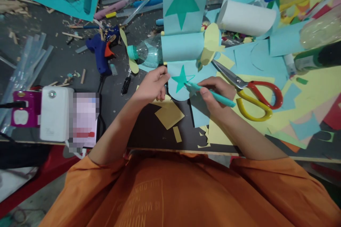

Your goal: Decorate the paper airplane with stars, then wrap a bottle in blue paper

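My right hand grips a teal marker, its tip on a light-blue paper wing with a rounded end. Drawn on that wing is a green star, filled on its left, with part of its right side only outlined. My left hand has its fingers curled and pinches the wing's left edge. The wing joins a plastic bottle wrapped in blue paper, lying on its side. A yellow paper propeller sits at its teal cap. The far wing bears a larger, filled green star.
Scissors with red and yellow handles lie right of my right hand, over paper scraps. To the left are a blue glue gun, glue sticks, a white power bank and a phone. A white cardboard tube lies behind.
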`<state>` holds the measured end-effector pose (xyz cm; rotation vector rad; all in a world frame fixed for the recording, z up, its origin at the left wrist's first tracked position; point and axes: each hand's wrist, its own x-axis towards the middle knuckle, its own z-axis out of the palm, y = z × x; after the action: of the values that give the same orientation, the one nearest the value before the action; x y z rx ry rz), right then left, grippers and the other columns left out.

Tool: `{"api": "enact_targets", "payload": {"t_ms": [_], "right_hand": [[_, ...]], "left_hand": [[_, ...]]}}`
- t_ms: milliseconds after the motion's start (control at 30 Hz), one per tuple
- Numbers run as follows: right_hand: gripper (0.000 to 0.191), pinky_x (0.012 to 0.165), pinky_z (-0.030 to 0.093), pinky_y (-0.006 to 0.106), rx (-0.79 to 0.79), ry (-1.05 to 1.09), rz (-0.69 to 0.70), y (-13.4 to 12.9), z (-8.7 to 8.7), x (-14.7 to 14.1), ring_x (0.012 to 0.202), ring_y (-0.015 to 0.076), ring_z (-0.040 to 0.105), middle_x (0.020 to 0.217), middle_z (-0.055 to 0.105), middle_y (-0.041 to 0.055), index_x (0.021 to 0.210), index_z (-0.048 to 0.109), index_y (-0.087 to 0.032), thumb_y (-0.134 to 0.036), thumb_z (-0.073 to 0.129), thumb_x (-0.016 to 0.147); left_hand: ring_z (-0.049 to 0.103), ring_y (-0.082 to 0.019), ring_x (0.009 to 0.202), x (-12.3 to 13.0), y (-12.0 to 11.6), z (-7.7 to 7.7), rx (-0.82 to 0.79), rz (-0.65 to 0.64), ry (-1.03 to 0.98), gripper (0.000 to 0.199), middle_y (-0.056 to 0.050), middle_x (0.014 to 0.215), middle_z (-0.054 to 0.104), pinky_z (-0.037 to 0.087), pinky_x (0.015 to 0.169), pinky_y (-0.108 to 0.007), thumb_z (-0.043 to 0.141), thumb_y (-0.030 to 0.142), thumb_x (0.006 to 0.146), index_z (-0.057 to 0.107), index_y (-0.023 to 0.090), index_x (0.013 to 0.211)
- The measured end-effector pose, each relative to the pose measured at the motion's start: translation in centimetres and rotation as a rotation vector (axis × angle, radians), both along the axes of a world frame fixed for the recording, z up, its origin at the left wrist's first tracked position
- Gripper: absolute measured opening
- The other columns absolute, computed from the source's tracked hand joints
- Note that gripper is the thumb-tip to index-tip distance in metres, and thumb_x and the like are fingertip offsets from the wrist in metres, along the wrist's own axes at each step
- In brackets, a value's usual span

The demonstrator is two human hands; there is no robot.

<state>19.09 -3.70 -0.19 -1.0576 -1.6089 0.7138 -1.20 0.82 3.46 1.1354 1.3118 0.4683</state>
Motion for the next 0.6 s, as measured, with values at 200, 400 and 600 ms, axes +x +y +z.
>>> {"api": "enact_targets", "payload": {"t_ms": [200,400,600], "right_hand": [[0.018,0.049,0.048,0.026,-0.165,0.277,-0.055,0.67,-0.7,-0.19,0.058,0.0118,0.063,0.073,0.07,-0.0015,0.091,0.071,-0.026,-0.044,0.066,0.093],[0.02,0.052,0.053,0.029,-0.197,0.302,0.034,0.66,-0.42,-0.2,0.059,0.0124,0.065,0.086,0.073,0.0008,0.1,0.075,-0.028,-0.044,0.064,0.094],[0.01,0.054,0.05,0.03,-0.244,0.205,0.031,1.03,-0.46,-0.15,0.055,0.011,0.058,0.081,0.069,0.0002,0.094,0.072,-0.026,-0.035,0.069,0.091]], "left_hand": [[0.037,-0.005,0.022,0.14,-0.1,-0.16,-0.003,0.069,-0.027,0.031,0.011,0.029,0.045,0.025,0.03,-0.011,0.04,0.007,0.098,0.039,0.022,0.071],[0.031,-0.005,0.022,0.09,-0.27,0.02,0.003,0.049,-0.011,0.032,0.01,0.03,0.045,0.023,0.032,-0.012,0.041,0.012,0.101,0.037,0.022,0.071],[0.03,-0.005,0.023,-0.18,-0.38,-0.23,0.051,0.002,-0.005,0.033,0.013,0.027,0.035,0.022,0.035,-0.015,0.043,0.012,0.101,0.037,0.022,0.07]]}}
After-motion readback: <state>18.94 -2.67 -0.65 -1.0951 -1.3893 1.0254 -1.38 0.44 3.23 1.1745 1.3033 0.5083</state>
